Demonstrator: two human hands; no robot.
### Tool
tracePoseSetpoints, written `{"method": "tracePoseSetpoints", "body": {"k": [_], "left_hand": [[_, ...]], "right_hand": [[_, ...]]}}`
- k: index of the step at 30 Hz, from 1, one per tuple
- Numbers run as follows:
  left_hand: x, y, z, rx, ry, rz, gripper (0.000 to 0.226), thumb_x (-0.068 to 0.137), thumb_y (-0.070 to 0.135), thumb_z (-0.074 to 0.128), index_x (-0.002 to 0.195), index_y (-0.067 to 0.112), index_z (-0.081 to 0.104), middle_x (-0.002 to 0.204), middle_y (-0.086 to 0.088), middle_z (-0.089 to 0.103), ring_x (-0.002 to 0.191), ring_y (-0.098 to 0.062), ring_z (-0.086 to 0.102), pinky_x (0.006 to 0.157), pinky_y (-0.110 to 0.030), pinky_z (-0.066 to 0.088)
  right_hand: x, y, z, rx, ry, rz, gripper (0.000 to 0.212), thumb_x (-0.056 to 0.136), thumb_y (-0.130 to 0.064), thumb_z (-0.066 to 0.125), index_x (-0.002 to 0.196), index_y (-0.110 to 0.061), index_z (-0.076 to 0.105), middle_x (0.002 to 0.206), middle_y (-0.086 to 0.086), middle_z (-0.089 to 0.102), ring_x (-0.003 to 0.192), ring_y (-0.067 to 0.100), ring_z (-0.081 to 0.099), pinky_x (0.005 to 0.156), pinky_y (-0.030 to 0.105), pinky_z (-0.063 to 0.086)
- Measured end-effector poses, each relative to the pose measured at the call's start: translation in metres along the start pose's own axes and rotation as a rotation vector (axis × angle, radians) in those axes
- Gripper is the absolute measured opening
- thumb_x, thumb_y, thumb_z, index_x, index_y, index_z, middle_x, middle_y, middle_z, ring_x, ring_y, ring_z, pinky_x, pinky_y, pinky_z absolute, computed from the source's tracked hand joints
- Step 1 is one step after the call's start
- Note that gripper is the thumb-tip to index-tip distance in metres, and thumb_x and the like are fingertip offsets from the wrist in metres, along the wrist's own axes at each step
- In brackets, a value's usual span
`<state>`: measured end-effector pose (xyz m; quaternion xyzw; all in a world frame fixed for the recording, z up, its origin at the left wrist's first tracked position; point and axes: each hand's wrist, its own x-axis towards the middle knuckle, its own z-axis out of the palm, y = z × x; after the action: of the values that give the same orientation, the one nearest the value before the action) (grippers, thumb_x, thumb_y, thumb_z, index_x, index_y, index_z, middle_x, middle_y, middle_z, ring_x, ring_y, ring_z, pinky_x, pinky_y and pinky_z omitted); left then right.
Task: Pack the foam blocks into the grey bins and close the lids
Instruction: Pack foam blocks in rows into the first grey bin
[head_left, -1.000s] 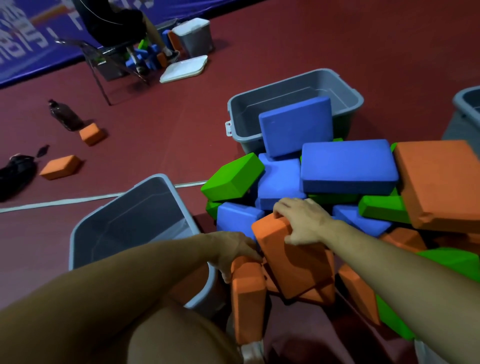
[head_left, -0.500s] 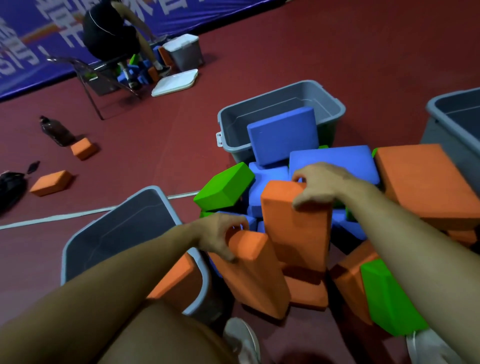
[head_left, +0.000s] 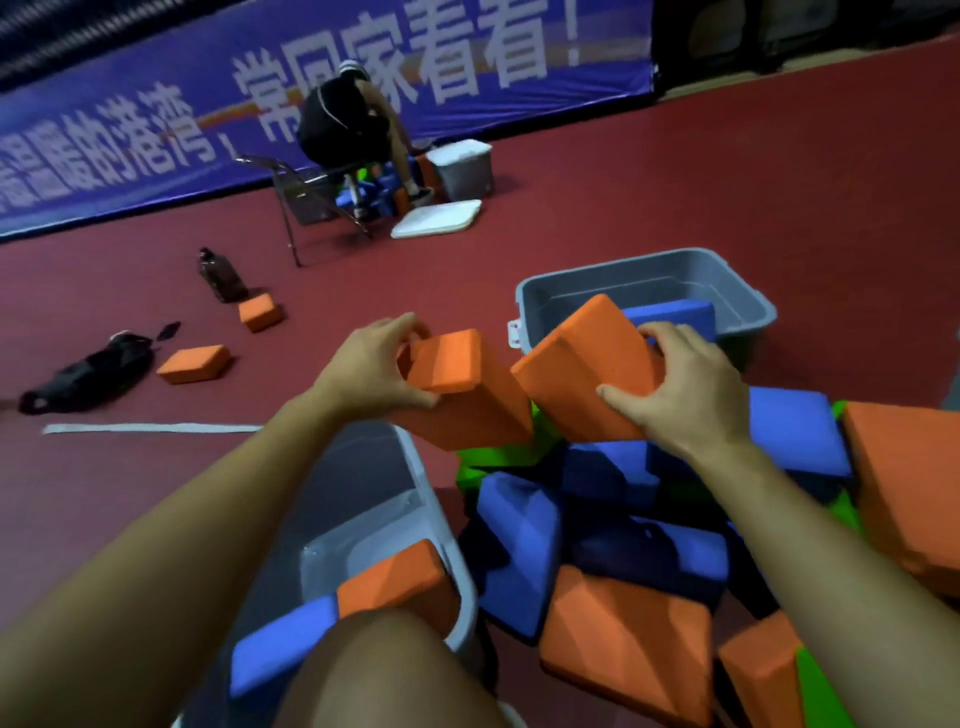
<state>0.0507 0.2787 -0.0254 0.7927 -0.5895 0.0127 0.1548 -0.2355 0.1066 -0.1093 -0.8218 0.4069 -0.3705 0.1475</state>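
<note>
Orange foam blocks now lifted clear of pile: my left hand grips one, right hand another (both airborne). Near grey bin below, barely filled.

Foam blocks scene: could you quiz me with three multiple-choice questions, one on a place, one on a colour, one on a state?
1. Where do the loose blocks far left lie?
A. on the floor
B. on a chair
C. in a bin

2. What colour are the two held blocks?
A. green
B. blue
C. orange

3. The near bin is:
A. lidded
B. open, holding blocks
C. overturned

Answers:
1 A, they rest on red floor.
2 C, the left hand and right hand each grip an orange block.
3 B, no lid; orange and blue blocks show inside.
</note>
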Motion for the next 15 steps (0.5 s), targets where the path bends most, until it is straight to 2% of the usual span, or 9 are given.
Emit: {"method": "tracePoseSetpoints", "body": {"k": [3, 5, 11, 13, 15], "left_hand": [[-0.024, -0.04, -0.016, 0.094, 0.138, -0.111, 0.08, 0.045, 0.063, 0.072, 0.113, 0.025, 0.054, 0.102, -0.003, 0.058, 0.091, -0.024, 0.054, 0.077, -0.039, 0.049], [-0.045, -0.07, -0.023, 0.14, 0.176, -0.206, 0.074, 0.049, 0.055, 0.081, 0.112, 0.027, 0.053, 0.1, -0.002, 0.058, 0.092, -0.026, 0.053, 0.077, -0.042, 0.05], [-0.119, -0.155, -0.016, 0.157, 0.1, -0.418, 0.074, 0.054, 0.047, 0.088, 0.117, 0.021, 0.058, 0.103, -0.006, 0.061, 0.091, -0.028, 0.057, 0.076, -0.039, 0.049], [-0.141, -0.173, -0.008, 0.136, 0.089, -0.472, 0.077, 0.05, 0.052, 0.085, 0.116, 0.02, 0.06, 0.102, -0.006, 0.063, 0.091, -0.03, 0.059, 0.076, -0.039, 0.049], [-0.165, -0.193, 0.004, 0.122, 0.075, -0.523, 0.085, 0.041, 0.063, 0.07, 0.115, 0.02, 0.061, 0.099, -0.006, 0.065, 0.09, -0.031, 0.06, 0.074, -0.038, 0.047]], "right_hand": [[-0.01, -0.035, 0.036, 0.073, 0.029, -0.068, 0.076, 0.062, -0.062, 0.072, 0.125, -0.026, 0.053, 0.115, 0.001, 0.059, 0.102, 0.033, 0.055, 0.079, 0.043, 0.051], [-0.017, -0.061, 0.06, 0.114, 0.008, -0.13, 0.076, 0.064, -0.062, 0.071, 0.127, -0.024, 0.052, 0.117, 0.001, 0.06, 0.102, 0.033, 0.055, 0.08, 0.042, 0.05], [-0.041, -0.128, 0.132, 0.164, -0.102, -0.32, 0.074, 0.064, -0.063, 0.064, 0.127, -0.025, 0.056, 0.112, -0.002, 0.06, 0.094, 0.028, 0.053, 0.078, 0.04, 0.05], [-0.044, -0.144, 0.149, 0.153, -0.139, -0.387, 0.074, 0.064, -0.062, 0.063, 0.128, -0.025, 0.056, 0.112, -0.003, 0.06, 0.093, 0.026, 0.053, 0.077, 0.04, 0.05], [-0.047, -0.161, 0.172, 0.122, -0.205, -0.462, 0.076, 0.064, -0.062, 0.06, 0.13, -0.025, 0.055, 0.114, -0.004, 0.06, 0.093, 0.026, 0.052, 0.077, 0.04, 0.051]]}}
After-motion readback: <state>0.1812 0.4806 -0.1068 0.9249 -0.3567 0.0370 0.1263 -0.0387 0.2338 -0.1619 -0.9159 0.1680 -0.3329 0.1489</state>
